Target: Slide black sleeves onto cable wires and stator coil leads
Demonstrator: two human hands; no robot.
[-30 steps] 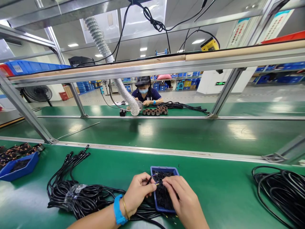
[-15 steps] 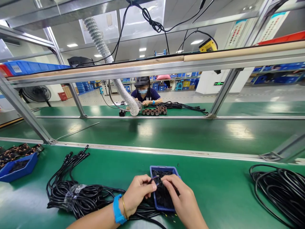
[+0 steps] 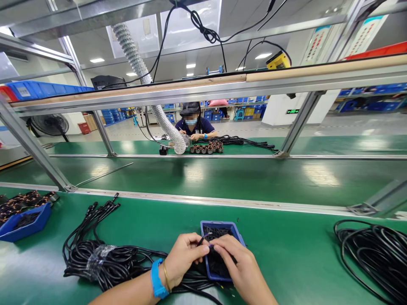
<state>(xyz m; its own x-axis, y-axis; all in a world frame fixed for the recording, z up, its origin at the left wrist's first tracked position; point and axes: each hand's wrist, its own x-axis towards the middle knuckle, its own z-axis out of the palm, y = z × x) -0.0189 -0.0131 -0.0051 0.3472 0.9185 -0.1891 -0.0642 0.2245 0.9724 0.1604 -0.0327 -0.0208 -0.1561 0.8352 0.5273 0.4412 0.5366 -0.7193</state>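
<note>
Blue bin [image 3: 217, 223], lower centre of frame: loose black pieces [image 3: 218, 231] inside. Blue tray [image 3: 35, 222], left edge: dark pieces [image 3: 26, 219] in it. Black cable end [image 3: 200, 242] at the bin's left side, thin wires [image 3: 208, 234] showing. Left hand [image 3: 187, 253] pinches it; right hand [image 3: 237, 256] fingertips pressed together alongside, contents too small to tell.

Lower centre: my left hand [image 3: 190, 256] pinches a black cable [image 3: 200, 242]; my right hand [image 3: 238, 257] has its fingertips just beside, their grip hidden, over a blue bin [image 3: 219, 223] | lower left: taped cable bundle [image 3: 78, 258] | lower right: coiled black cable [image 3: 378, 250] | just above centre: co-worker [image 3: 205, 126] near foil duct [image 3: 164, 123]
</note>
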